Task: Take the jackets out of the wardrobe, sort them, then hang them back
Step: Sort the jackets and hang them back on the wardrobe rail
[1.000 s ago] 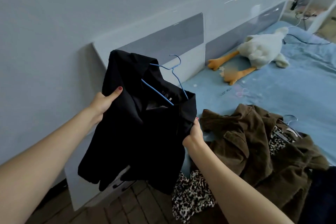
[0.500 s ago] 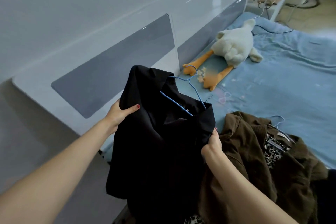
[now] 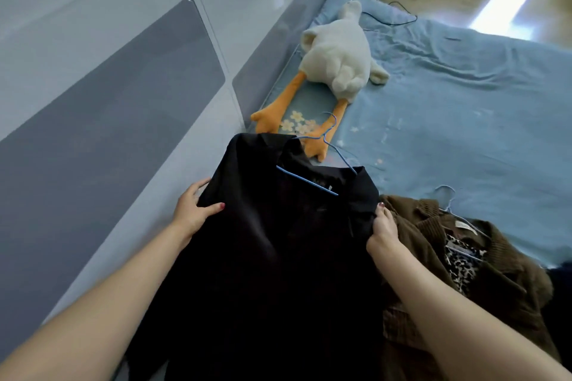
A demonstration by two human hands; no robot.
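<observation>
black jacket held up by both shoulders

i hold the black jacket in front of me, over the near edge of the bed. my left hand grips its left shoulder, thumb on the front of the cloth and fingers curled behind it. my right hand pinches the right shoulder edge, fingers bunched round a fold of the fabric. the cloth is matte, smooth and dark, and it hangs in soft folds down past my forearms. the jacket sits on a thin blue wire hanger, whose hook curves up above the collar.

just right of it, touching my right wrist, lies a brown jacket of ribbed, corduroy-like cloth, crumpled on the bed. inside its open collar shows a leopard-print garment, and a pale wire hanger sticks out at its top.

the bed wears a light blue sheet, lightly wrinkled. beyond the black jacket lies a plush goose, fluffy white with long orange felt-like legs stretched toward me. along the left runs a glossy white headboard with rounded grey panels. a thin dark cable trails on the sheet at the far end.
</observation>
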